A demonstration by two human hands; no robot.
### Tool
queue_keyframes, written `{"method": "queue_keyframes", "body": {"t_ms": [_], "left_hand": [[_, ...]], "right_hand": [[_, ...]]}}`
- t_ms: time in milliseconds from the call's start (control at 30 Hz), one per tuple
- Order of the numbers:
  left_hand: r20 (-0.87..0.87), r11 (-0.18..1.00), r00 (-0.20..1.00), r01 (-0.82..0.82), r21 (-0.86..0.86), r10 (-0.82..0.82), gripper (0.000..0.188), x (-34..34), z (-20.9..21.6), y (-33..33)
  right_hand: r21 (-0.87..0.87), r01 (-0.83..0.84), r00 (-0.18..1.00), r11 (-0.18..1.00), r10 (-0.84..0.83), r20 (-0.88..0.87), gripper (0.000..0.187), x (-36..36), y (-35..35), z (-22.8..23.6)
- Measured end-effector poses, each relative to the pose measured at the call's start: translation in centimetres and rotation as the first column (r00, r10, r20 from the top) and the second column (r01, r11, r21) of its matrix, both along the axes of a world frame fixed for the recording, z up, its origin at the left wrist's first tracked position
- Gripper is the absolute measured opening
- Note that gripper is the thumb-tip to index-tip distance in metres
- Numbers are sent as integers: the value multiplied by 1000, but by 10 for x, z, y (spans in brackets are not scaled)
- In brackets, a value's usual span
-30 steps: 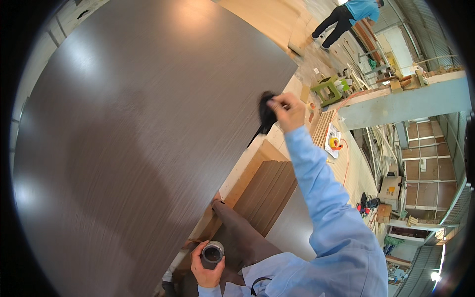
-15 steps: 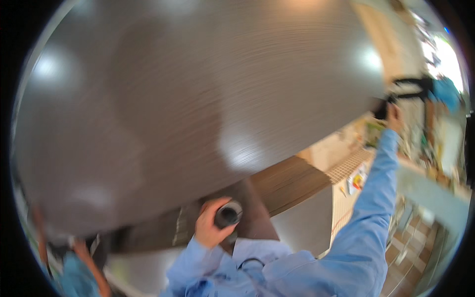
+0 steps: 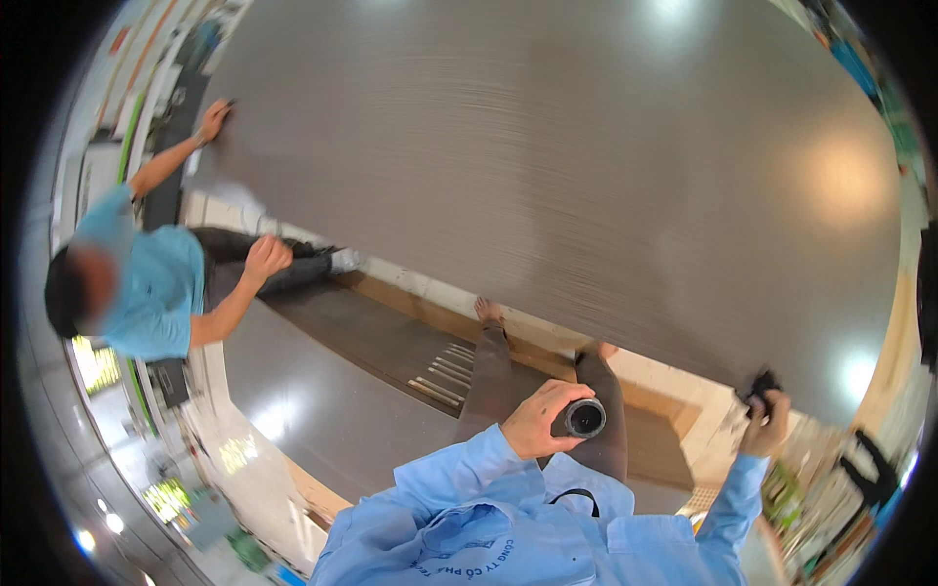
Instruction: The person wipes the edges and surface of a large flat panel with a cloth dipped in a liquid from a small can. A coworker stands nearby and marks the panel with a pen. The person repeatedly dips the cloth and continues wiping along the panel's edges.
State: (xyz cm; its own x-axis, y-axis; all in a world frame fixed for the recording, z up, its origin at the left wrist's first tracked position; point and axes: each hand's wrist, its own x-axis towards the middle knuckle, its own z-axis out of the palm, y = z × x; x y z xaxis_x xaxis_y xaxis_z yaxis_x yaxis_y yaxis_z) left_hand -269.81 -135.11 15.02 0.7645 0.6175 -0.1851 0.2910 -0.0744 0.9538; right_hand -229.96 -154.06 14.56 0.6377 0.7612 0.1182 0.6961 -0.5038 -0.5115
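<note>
My left hand is closed around a small dark round jar, its open mouth facing up with dark contents. My right hand grips a black wad that looks like a cloth, though its exact kind is hard to make out. The wad touches the near edge of a large grey-brown panel with a fine grain, toward its right end. The panel stretches across most of the view in front of me.
At the left a co-worker in a light blue shirt rests one hand on the panel's left edge, holding something small and dark. Below lie more panels and a slatted opening. Another person shows at the right rim.
The view has swung to the left, so the co-worker now shows more fully. My right arm is less stretched out, with the black wad still at the panel's edge. My left hand keeps the jar.
</note>
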Motion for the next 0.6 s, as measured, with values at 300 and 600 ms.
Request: {"method": "queue_keyframes", "body": {"t_ms": [300,600], "left_hand": [[-23,882,885,-459,108,464,65,-111,22,-4],[28,755,761,-647,103,648,70,-166,37,-5]], "right_hand": [[-107,-554,832,826,553,-44,29,-138,141,26],[-60,-637,770,769,638,-1,21,-195,187,23]]}}
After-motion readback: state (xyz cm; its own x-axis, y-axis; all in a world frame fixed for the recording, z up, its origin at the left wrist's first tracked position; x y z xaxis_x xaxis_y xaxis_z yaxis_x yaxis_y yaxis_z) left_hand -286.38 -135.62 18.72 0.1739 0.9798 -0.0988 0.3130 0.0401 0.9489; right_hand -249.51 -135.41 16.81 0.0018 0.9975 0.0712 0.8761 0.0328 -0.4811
